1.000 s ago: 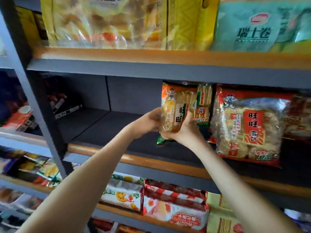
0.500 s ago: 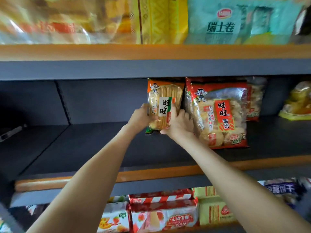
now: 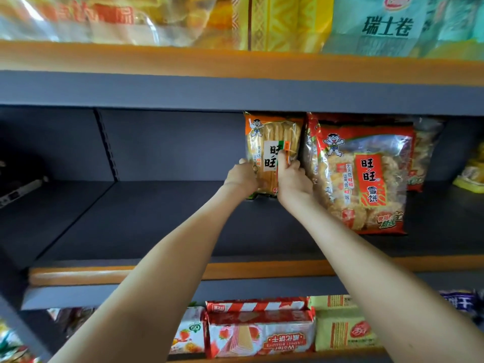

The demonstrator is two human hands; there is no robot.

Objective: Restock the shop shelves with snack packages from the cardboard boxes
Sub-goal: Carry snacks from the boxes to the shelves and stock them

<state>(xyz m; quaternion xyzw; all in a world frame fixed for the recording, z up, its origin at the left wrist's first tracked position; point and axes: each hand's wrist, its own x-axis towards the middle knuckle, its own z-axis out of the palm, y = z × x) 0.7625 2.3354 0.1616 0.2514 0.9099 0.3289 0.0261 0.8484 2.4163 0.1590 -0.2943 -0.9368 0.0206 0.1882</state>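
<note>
Both bare forearms reach up and forward from the bottom of the view, converging over the middle shelf [image 3: 167, 271]. The left hand [image 3: 242, 176] curls round the left edge of the orange pack [image 3: 272, 142], and the right hand [image 3: 293, 179] grips its right side, thumb on the front. The pack stands upright at the shelf's back, touching the red bag [image 3: 366, 179] to its right.
</note>
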